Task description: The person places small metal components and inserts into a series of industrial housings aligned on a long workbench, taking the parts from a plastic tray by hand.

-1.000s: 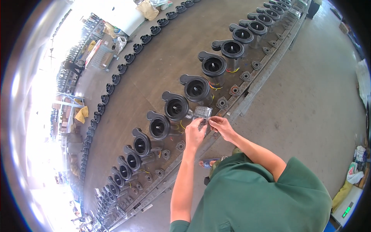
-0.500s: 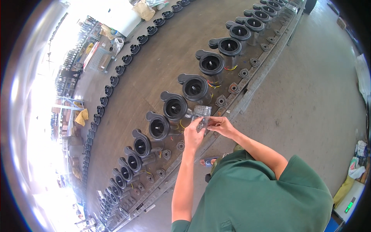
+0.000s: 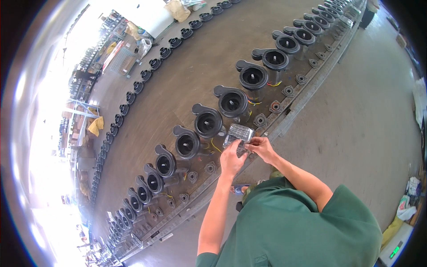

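A clear plastic tray of small silvery parts (image 3: 240, 132) is in front of me by the conveyor's near edge, beside the motor housings. My left hand (image 3: 232, 159) is curled over the tray's near end, fingers and thumb closed on it. Close by on the right, my right hand (image 3: 262, 148) has its fingertips pinched together at the tray's near corner; what they hold is too small to make out. Left of the tray stands a motor housing with a black round top (image 3: 208, 123), a yellow wire at its foot.
Several similar housings (image 3: 231, 102) run in a curved row along the brown conveyor surface (image 3: 178, 84). Flat metal end covers (image 3: 260, 119) lie along its metal rail (image 3: 289, 118). Black round parts (image 3: 155, 64) line the far side. A person (image 3: 369, 14) stands at the far right end.
The tray shows more fully, its far end now clear of my hands. My hands sit slightly lower and to the right in the picture. The whole row has shifted with my head.
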`<state>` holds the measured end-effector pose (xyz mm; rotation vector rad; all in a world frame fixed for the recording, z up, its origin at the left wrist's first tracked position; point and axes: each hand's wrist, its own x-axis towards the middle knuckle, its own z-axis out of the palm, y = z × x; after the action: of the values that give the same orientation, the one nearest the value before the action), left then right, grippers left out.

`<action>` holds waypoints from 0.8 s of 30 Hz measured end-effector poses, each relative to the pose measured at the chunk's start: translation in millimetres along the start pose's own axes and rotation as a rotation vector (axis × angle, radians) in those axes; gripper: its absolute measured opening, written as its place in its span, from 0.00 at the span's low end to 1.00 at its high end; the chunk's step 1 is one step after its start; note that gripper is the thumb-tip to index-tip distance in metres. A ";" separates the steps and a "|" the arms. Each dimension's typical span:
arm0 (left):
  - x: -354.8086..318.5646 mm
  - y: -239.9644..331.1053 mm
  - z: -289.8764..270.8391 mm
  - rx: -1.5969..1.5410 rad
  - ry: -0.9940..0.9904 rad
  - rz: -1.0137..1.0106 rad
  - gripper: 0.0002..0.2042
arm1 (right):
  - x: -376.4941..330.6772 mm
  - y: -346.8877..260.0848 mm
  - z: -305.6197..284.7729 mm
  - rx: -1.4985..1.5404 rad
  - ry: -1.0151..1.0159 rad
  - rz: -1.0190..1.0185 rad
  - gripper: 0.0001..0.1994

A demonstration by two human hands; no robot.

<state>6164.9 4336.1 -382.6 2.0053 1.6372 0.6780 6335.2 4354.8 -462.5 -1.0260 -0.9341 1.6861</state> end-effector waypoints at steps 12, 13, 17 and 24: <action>13.0 -7.5 -18.7 0.048 0.047 -0.046 0.19 | 22.3 -6.5 27.1 0.055 0.029 -0.014 0.07; 13.1 -11.1 -18.8 0.049 0.067 -0.012 0.18 | 24.1 -4.7 26.7 0.028 0.030 -0.009 0.07; 11.5 -17.3 -16.0 0.109 0.105 0.098 0.14 | 23.1 -1.0 22.5 -0.073 0.031 -0.022 0.07; 2.2 -7.8 6.1 0.489 0.096 0.144 0.05 | 14.6 -1.1 27.7 -0.075 0.064 -0.057 0.13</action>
<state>6163.2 4339.5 -392.1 2.4842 1.8657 0.4564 6306.7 4365.2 -454.7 -1.0865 -0.9818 1.5731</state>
